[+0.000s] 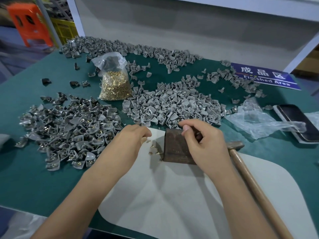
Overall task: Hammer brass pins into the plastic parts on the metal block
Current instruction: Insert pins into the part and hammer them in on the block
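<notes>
Green worktop carries: grey plastic parts in heaps, bag of brass pins, white mat, hammer, blue sign, phone, clear plastic wrap.

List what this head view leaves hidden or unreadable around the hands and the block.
- Metal block top: covered by the right hand; any plastic part there is hidden.
- Left hand fingertips: curled under, grip unclear.
- Hammer handle: cut off by the bottom edge.
- Loose brass pins: too small to count.
</notes>
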`<control>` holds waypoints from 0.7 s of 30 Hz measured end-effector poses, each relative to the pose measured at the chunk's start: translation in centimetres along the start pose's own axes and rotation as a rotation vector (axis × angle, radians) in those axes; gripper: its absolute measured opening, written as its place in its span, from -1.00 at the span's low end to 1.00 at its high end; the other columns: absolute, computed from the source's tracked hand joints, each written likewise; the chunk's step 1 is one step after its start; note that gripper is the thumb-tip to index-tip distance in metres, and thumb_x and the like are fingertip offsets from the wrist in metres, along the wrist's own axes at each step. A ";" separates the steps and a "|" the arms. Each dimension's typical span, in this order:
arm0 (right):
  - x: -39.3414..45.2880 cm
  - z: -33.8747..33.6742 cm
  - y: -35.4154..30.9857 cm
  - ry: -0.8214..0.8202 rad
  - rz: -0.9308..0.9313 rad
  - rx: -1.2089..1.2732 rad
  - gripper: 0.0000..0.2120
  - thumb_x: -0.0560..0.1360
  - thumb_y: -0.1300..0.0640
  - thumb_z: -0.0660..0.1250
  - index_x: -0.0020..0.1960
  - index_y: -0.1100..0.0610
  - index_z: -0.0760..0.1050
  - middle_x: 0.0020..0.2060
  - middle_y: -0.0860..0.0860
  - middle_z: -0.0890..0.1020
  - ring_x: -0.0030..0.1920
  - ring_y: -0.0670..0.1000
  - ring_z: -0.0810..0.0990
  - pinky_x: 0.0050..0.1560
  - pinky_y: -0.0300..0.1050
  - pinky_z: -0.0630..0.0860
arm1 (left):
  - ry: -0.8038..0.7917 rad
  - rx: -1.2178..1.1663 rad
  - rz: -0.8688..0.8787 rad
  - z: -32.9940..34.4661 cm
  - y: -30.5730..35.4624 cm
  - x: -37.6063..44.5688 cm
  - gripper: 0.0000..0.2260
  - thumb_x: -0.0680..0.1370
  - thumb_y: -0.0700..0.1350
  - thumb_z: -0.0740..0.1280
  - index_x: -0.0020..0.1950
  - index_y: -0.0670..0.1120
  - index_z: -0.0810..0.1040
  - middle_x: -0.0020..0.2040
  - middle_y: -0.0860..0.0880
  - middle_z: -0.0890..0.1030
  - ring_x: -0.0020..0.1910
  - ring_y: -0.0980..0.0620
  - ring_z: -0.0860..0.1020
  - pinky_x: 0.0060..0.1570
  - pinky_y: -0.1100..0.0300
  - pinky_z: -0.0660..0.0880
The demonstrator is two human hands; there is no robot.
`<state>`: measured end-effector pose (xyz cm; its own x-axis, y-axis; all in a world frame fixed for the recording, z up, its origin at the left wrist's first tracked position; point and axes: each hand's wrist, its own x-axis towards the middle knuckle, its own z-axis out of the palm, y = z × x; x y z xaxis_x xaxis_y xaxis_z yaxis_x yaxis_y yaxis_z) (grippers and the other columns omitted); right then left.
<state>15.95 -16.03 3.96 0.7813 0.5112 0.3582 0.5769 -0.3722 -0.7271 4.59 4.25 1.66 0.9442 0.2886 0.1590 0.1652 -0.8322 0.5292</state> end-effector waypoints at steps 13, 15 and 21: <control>0.1 0.1 -0.2 -0.027 -0.007 -0.034 -0.81 0.63 0.12 0.31 0.13 -0.08 0.67 -0.09 -0.26 0.67 0.01 -0.16 0.63 0.01 -0.08 0.58 | 0.011 0.378 0.067 0.1 1.6 0.5 -0.90 0.67 -0.01 0.26 0.13 0.14 0.55 0.08 0.15 0.51 0.21 0.08 0.39 0.01 0.23 0.34; 0.1 0.2 0.0 -0.017 -0.024 -0.029 -0.81 0.63 0.13 0.32 0.12 -0.07 0.67 -0.08 -0.26 0.68 0.03 -0.16 0.63 0.02 -0.11 0.57 | 0.031 0.364 0.080 0.2 1.8 1.0 -0.90 0.69 0.01 0.22 0.14 0.12 0.52 0.10 0.15 0.51 0.22 0.08 0.38 0.01 0.21 0.36; 0.5 0.2 0.2 0.096 -0.048 0.120 -0.79 0.56 0.19 0.46 0.10 -0.10 0.65 -0.07 -0.22 0.69 0.04 -0.11 0.67 0.04 -0.34 0.52 | 0.065 -0.236 0.074 0.1 5.1 4.1 -0.90 0.66 -0.02 0.30 0.08 0.08 0.61 -0.04 0.21 0.58 0.07 0.14 0.50 0.02 0.09 0.47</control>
<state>16.45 -15.71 3.89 0.7759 0.4477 0.4445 0.5861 -0.2508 -0.7705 9.35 1.11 4.89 0.9298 0.2667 0.2536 0.0177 -0.7207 0.6931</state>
